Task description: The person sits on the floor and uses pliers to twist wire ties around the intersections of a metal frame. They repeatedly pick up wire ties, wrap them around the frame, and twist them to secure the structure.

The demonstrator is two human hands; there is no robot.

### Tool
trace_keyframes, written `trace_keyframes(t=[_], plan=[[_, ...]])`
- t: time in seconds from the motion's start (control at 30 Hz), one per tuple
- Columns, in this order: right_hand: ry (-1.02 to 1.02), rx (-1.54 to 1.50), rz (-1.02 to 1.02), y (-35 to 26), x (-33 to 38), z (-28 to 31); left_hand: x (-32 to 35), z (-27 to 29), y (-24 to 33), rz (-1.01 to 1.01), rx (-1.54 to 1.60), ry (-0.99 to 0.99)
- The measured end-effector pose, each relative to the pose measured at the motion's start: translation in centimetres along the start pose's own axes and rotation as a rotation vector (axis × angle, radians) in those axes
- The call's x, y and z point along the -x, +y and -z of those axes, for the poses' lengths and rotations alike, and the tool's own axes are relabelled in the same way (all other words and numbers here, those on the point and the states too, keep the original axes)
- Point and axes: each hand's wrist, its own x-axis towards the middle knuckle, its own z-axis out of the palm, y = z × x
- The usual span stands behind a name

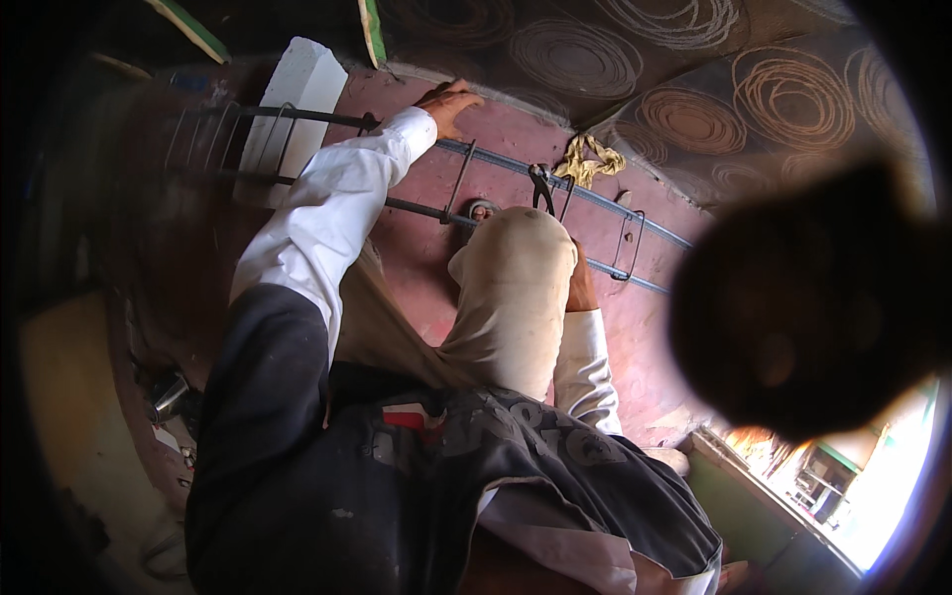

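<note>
A long cage of steel reinforcing bars (501, 161) with square wire stirrups (458, 183) lies across in front of me. My left hand (452, 107) reaches over the far bar near a stirrup, its fingers stretched out with nothing seen in them. Dark steel pincers (540, 183) stand with their jaws at the far bar beside another stirrup. Their handles run down behind my raised knee toward my right hand (581, 281). Only the wrist and back of that hand show; the knee hides its fingers. Another stirrup (625, 246) sits farther right on the bars.
A white block (297, 99) supports the cage's left part on the reddish floor (416, 258). A crumpled yellowish cloth (587, 162) lies beyond the bars, near a dark sheet with ring patterns (694, 114). A blurred dark object (793, 307) covers the right side. A metal cup (171, 392) is at left.
</note>
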Motion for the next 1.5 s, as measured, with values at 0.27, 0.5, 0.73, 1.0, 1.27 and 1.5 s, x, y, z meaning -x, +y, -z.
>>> trace_keyframes(t=[0.27,0.5,0.73,1.0,1.27,1.5], plan=[[0.007,0.026,0.042,0.2,0.6,-0.3,0.1,1.7,1.4,0.280,0.311,-0.405],[0.004,0.037,0.040,-0.1,0.9,-0.3,1.6,0.7,2.0,0.161,0.244,-0.382],[0.000,0.032,0.047,-0.1,1.0,-0.5,0.9,0.8,2.0,0.121,0.193,-0.488],[-0.004,0.022,0.044,0.1,1.0,-0.5,0.8,1.3,1.7,0.200,0.206,-0.587],[-0.008,0.030,0.077,0.5,0.5,-0.3,3.1,1.3,3.1,0.178,0.205,-0.445],[-0.041,0.021,0.124,0.6,-0.5,-1.1,7.8,-3.8,3.0,0.157,0.103,0.165]])
